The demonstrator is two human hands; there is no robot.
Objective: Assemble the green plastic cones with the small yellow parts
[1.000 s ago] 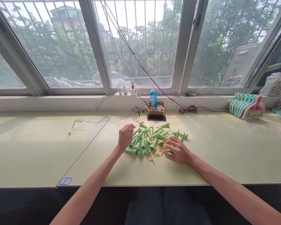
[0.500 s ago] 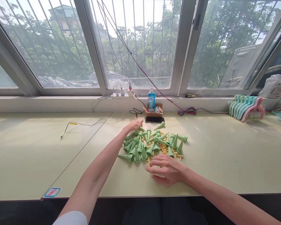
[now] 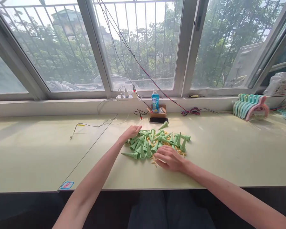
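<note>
A pile of light green plant watering spikes (image 3: 135, 155) lies on the pale table, several of them standing point up. Small yellow T-shaped pieces (image 3: 182, 154) are mixed in among and under them. At the far left edge of the pile is my left hand (image 3: 131, 132), fingers stretched forward beside the spikes with nothing seen in its grasp. My right hand (image 3: 170, 158) rests at the near side, its fingers loosely bent and apart against the pile. It covers some spikes and yellow pieces; the undersides of both hands are hidden.
Behind the pile lie a black phone (image 3: 158, 120) and a small cardboard box (image 3: 158, 115) with a blue bottle (image 3: 155, 101). Cables (image 3: 191, 111) run along the back. Colourful hangers (image 3: 250, 107) stand at the right. A thin cable (image 3: 90, 126) lies at left.
My right hand has moved forward into the near edge of the pile, its fingers more bent. My left hand has shifted slightly left along the far side. The view has tilted a little.
</note>
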